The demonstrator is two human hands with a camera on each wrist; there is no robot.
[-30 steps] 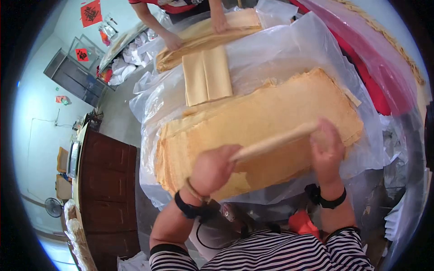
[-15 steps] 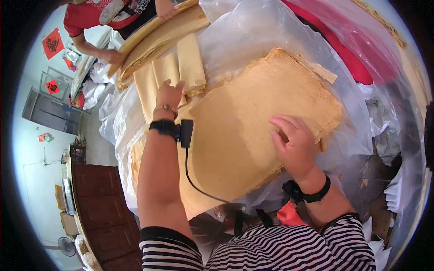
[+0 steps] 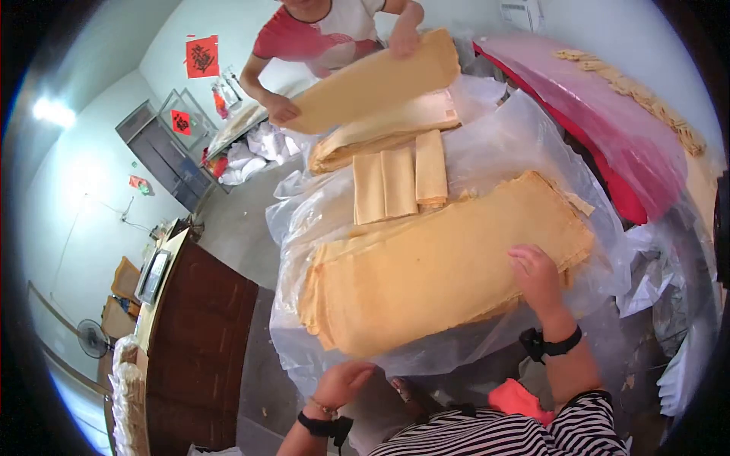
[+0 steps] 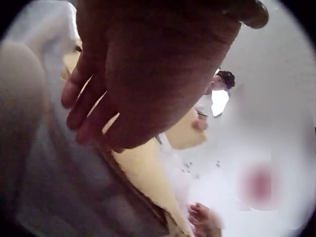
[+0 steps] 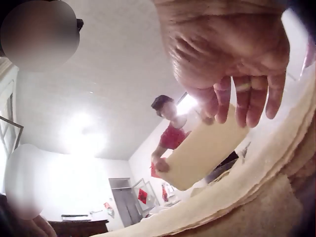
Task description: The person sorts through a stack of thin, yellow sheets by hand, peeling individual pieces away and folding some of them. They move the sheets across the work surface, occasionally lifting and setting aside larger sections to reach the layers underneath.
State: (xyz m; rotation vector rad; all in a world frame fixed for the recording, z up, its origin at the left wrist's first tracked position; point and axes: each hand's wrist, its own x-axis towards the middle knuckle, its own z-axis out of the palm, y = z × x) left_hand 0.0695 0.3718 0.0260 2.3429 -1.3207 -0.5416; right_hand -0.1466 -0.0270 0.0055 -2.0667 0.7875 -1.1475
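Note:
A wide stack of thin yellow sheets (image 3: 426, 266), which look like tofu skin, lies across the near half of the table. My right hand (image 3: 537, 277) is over its right end, fingers loosely bent and holding nothing; in the right wrist view they hang above the layered edges. Low at the near side, my left hand (image 3: 344, 385) is off the stack, with loose, empty fingers. Just beyond the stack lie folded sheets (image 3: 369, 190) side by side, a narrower folded sheet (image 3: 430, 169) at their right.
Across the table, a person holds up a broad sheet (image 3: 376, 83) with both hands above another pile (image 3: 388, 125). Clear plastic (image 3: 502, 140) covers the table. A dark wooden cabinet (image 3: 201, 327) stands at left; a pink-red covered surface (image 3: 593, 129) is at right.
The rolled sheet earlier between my hands now lies folded beside the other folded sheets. My left hand has drawn back from them toward me. The person opposite has lifted a sheet.

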